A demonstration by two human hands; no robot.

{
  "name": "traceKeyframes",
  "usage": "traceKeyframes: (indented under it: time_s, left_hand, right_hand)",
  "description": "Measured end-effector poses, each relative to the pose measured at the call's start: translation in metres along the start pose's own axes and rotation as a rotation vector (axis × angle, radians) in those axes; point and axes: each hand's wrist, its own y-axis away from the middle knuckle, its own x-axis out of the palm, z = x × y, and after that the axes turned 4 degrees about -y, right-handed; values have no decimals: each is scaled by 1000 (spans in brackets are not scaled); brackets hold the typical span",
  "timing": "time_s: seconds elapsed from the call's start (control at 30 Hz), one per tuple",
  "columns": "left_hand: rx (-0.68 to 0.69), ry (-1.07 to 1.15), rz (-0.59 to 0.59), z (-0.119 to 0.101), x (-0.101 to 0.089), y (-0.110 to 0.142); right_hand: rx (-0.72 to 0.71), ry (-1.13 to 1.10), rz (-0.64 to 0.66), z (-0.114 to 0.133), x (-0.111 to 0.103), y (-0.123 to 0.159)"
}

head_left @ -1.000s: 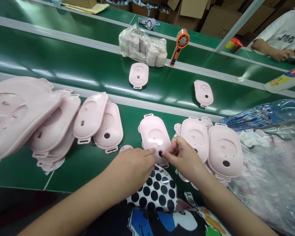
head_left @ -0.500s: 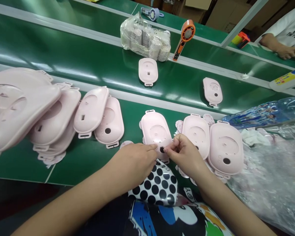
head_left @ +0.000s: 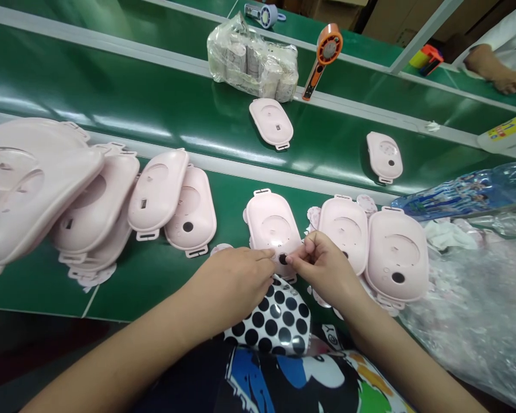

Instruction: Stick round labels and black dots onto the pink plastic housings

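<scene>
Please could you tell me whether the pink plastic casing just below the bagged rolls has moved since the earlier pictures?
Yes: the pink plastic casing has slid rightward along the green conveyor belt, closer to the orange tape dispenser.

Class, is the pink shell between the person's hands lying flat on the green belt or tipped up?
Flat: the pink plastic shell sits on the green belt with no gap showing under its far edge.

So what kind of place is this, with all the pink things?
It looks like a small factory workshop. A long green conveyor belt runs through it, rows of matching pink plastic housings lie on it, and an orange tape dispenser sits nearby.
</scene>
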Motion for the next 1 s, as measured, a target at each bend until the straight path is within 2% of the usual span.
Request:
traceKeyframes:
  time_s: [0.23,0.57,0.87,1.0]
  left_hand:
    - [13,-44,21,-1,1,-2]
    - [12,-40,22,-1,-1,-1]
    - [32,-7,-15,2,1,-1]
    - [14,16,-48,9,2,8]
  right_hand:
    - [-16,80,-22,0,0,1]
    - [-8,68,-25,-1,-1,1]
    - [-58,501,-18,21,4,-1]
    - [-159,554,-81,24,-9,-3]
